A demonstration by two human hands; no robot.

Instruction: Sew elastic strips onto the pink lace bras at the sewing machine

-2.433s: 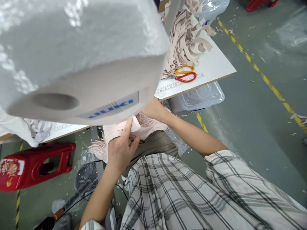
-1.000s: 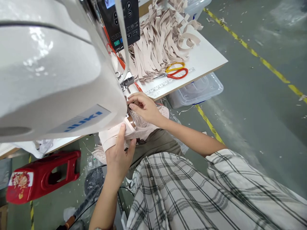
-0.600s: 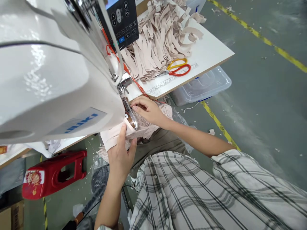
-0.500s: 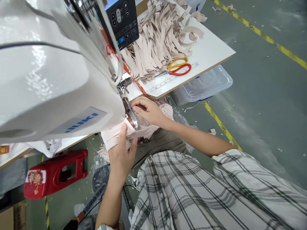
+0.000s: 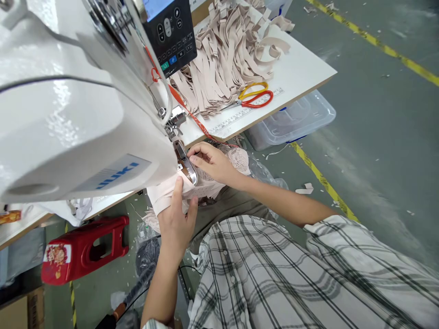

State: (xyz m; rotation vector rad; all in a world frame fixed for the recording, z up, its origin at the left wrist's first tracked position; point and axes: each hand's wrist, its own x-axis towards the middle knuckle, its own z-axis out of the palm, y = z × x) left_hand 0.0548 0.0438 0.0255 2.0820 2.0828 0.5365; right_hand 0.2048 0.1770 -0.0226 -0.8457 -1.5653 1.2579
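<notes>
A pale pink lace garment point(image 5: 238, 160) hangs around the narrow metal sewing arm point(image 5: 190, 171), below the head of a white sewing machine point(image 5: 85, 137). My right hand point(image 5: 217, 165) is beside this arm with fingers curled and pinched at the garment's edge; the pinched spot is partly hidden. On the smooth pink fabric point(image 5: 161, 194) at the arm's near end rests my left hand point(image 5: 176, 224). Its index finger is stretched along the cloth and its thumb stands apart, while the other fingers are mostly hidden.
Pink fabric strips point(image 5: 222, 59) pile on the white table point(image 5: 302, 68), with red-and-yellow-handled scissors point(image 5: 255, 96) and a printed ruler beside them. A control panel point(image 5: 174, 41) adjoins the machine. Below are a clear plastic box point(image 5: 295, 121) and a red stool point(image 5: 85, 249).
The camera view has shifted slightly. Both hands keep nearly the same places on the garment, with only a tiny movement of the cloth at the sewing arm.
</notes>
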